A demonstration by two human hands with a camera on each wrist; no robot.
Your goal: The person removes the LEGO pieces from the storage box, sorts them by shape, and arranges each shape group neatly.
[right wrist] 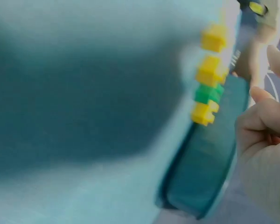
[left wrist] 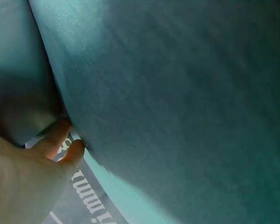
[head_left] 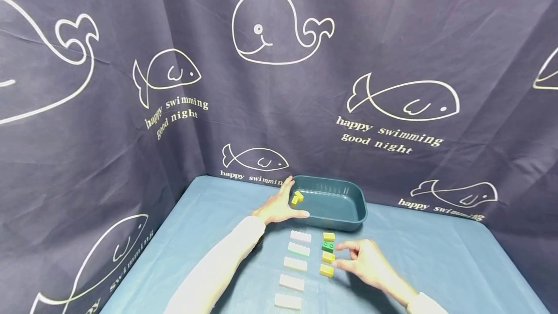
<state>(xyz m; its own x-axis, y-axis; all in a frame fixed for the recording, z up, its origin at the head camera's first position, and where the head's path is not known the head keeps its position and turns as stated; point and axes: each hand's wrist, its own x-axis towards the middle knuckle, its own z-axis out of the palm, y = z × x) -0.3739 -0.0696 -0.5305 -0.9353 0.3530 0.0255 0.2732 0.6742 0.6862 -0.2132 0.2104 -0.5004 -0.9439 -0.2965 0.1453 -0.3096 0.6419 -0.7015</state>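
Note:
My left hand [head_left: 276, 209] grips the left end of a dark teal plastic tray [head_left: 358, 226], its thumb along the near rim and its fingers by the far corner. Two small yellow bricks [head_left: 296, 198] lie inside the tray at that end. In the left wrist view, fingers [left wrist: 58, 142] reach past the tray's edge. My right hand [head_left: 368, 261] is beside a short column of small toy bricks, thumb and index finger parted with nothing held. This column has a green brick [head_left: 328, 246] and several yellow ones, including a middle yellow brick [head_left: 328, 257] near the thumb tip.
Left of the small bricks runs a column of longer pale bricks, among them a pale green one [head_left: 299, 249] and a whitish one [head_left: 291, 283]. All lie on a blue-covered table [head_left: 418, 251]. Dark curtains [head_left: 305, 110] with white whale and fish outlines stand behind and at the left.

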